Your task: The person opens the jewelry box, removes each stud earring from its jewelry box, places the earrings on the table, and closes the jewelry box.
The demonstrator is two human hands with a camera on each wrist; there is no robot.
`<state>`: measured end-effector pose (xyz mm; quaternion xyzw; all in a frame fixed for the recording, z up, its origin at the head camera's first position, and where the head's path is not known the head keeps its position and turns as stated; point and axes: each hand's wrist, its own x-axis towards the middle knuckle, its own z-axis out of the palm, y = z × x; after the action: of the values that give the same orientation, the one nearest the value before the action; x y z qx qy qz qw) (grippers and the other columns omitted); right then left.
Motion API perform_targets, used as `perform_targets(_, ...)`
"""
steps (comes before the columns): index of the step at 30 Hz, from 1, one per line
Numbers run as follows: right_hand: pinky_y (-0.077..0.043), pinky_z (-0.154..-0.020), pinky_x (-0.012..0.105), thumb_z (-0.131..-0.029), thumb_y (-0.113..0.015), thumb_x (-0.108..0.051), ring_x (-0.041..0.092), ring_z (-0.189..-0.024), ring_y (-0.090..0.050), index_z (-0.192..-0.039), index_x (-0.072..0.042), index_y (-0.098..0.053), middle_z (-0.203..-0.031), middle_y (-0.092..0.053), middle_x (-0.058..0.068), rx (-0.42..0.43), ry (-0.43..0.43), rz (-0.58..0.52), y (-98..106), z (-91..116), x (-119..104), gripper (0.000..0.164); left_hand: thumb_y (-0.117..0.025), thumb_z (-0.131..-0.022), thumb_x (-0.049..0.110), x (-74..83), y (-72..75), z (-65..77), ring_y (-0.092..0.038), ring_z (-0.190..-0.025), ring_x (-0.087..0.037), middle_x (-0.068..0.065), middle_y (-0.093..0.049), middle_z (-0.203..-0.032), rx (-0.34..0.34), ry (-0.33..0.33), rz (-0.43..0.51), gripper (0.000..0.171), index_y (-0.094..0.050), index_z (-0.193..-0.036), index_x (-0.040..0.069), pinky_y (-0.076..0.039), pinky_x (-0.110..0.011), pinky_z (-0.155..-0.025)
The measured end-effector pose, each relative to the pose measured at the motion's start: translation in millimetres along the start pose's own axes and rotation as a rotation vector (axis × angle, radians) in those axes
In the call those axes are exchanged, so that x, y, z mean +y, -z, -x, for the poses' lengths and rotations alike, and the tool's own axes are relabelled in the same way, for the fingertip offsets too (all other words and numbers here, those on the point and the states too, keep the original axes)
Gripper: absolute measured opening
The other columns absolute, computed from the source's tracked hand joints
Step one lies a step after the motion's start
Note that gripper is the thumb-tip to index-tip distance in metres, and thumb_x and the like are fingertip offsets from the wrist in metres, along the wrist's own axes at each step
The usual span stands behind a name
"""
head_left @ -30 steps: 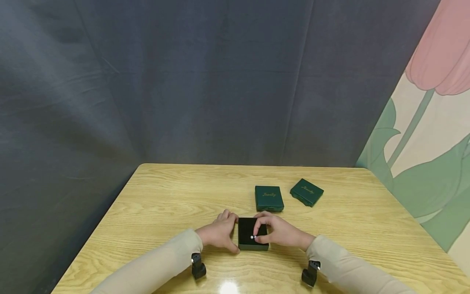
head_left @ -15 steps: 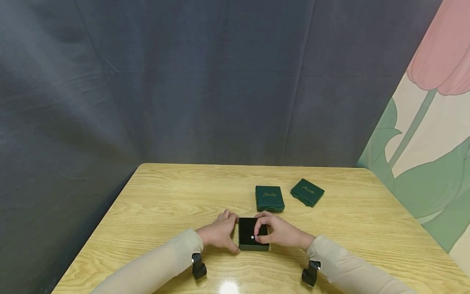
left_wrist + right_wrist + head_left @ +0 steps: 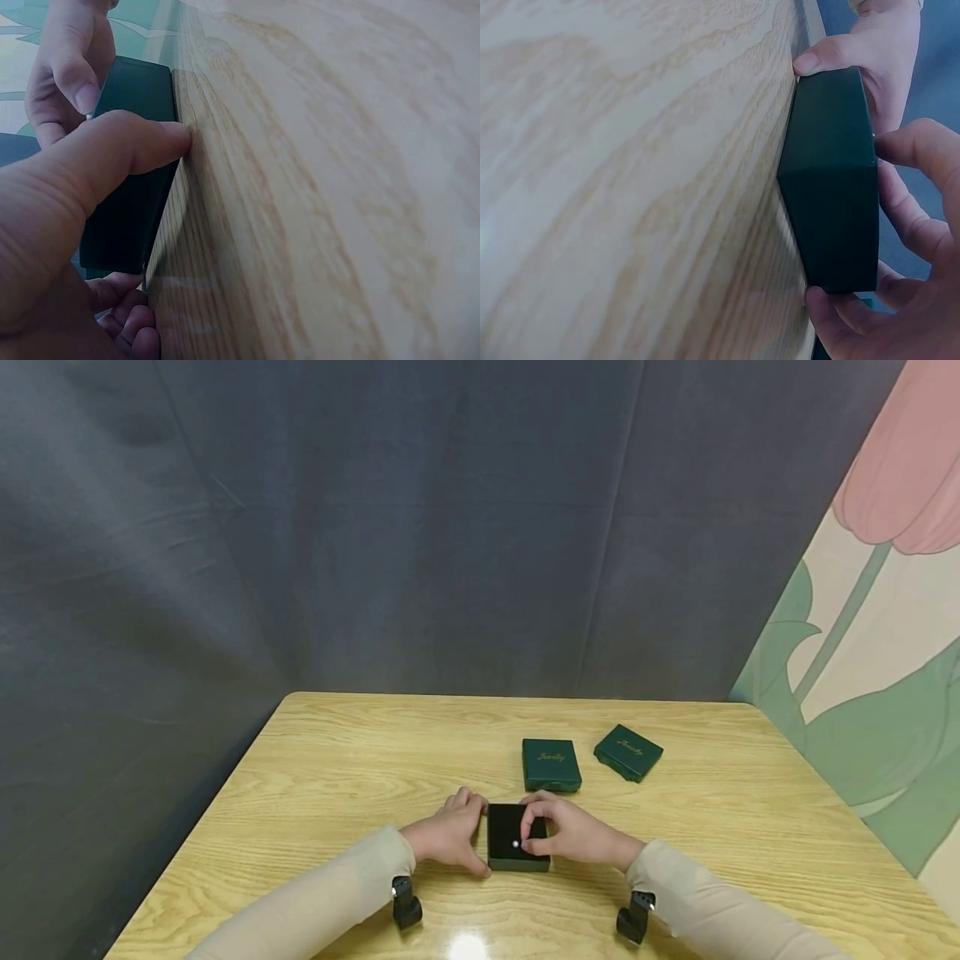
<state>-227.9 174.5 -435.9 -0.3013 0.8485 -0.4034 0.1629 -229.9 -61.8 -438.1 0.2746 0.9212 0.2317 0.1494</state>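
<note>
A dark green jewelry box [image 3: 518, 865] with a black padded inside stands lidless on the table. My left hand [image 3: 452, 836] holds its left side, thumb at the near corner and fingers at the far corner. Over the box's right part, my right hand [image 3: 570, 835] has thumb and index finger curled together, tips down at the black pad. Right at those tips shows a small pearl-like piece of jewelry [image 3: 516, 843], partly hidden by them. The other right fingers reach behind the box. In the right wrist view the box [image 3: 829, 225] sits between both hands.
Beyond the box lie two green pieces lettered in gold: one squared piece [image 3: 551, 763] just behind it, one turned piece [image 3: 628, 752] farther right. The wood-grain table [image 3: 360, 752] ends at a dark curtain [image 3: 420, 543]. A flower-painted wall [image 3: 885, 693] stands on the right.
The right fingertips have closed in a little over the small jewelry piece, and less of it shows now. Both hands and the box otherwise stay in place.
</note>
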Motion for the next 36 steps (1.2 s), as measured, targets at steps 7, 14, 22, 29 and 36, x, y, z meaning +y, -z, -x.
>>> perform_targets(7,-0.042,-0.096,0.045,-0.09,-0.069,-0.02,0.037,-0.129,-0.041,-0.085,-0.015,-0.062,-0.133,-0.049,0.016,0.003,0.011,-0.018,1.1,0.6,-0.1,0.01,-0.088,-0.063,0.033,0.1,0.6,0.4,-0.036,-0.098,-0.016,0.0,-0.035,-0.107,-0.011,0.009,0.002,0.076,-0.047,-0.122,0.008,-0.036,-0.03,-0.089)
perform_targets(14,-0.045,-0.092,0.04,-0.092,-0.066,-0.02,0.035,-0.131,-0.042,-0.087,-0.019,-0.061,-0.133,-0.051,0.014,0.006,-0.012,-0.022,3.3,0.4,1.3,0.007,-0.088,-0.063,0.033,-0.1,-0.4,0.1,-0.036,-0.099,-0.016,0.0,-0.035,-0.109,-0.008,0.011,0.003,0.078,-0.047,-0.124,0.008,-0.037,-0.031,-0.09)
perform_targets(22,-0.044,-0.098,0.051,-0.095,-0.062,-0.02,0.038,-0.133,-0.041,-0.09,-0.013,-0.061,-0.132,-0.052,0.014,0.012,-0.004,-0.067,5.0,0.0,2.2,0.01,-0.088,-0.063,0.035,-2.0,-0.6,0.5,-0.037,-0.1,-0.016,0.0,-0.036,-0.109,-0.014,0.013,0.003,0.078,-0.046,-0.124,0.009,-0.038,-0.031,-0.09)
perform_targets(29,-0.046,-0.097,0.049,-0.097,-0.06,-0.02,0.039,-0.13,-0.043,-0.094,-0.009,-0.059,-0.135,-0.049,0.022,0.078,0.023,-0.118,14.9,2.7,2.7,0.012,-0.088,-0.065,0.036,-2.7,0.8,1.0,-0.036,-0.1,-0.017,-0.001,-0.035,-0.11,-0.028,0.019,0.009,0.079,-0.045,-0.125,0.009,-0.037,-0.031,-0.089)
perform_targets(36,-0.047,-0.091,0.041,-0.097,-0.059,-0.019,0.036,-0.119,-0.053,-0.094,-0.011,-0.059,-0.129,-0.055,0.023,0.174,0.03,-0.032,39.5,9.5,1.8,0.009,-0.087,-0.067,0.036,-3.7,-0.2,0.7,-0.034,-0.099,-0.017,0.0,-0.034,-0.109,-0.039,0.018,0.014,0.077,-0.044,-0.125,0.011,-0.036,-0.031,-0.087)
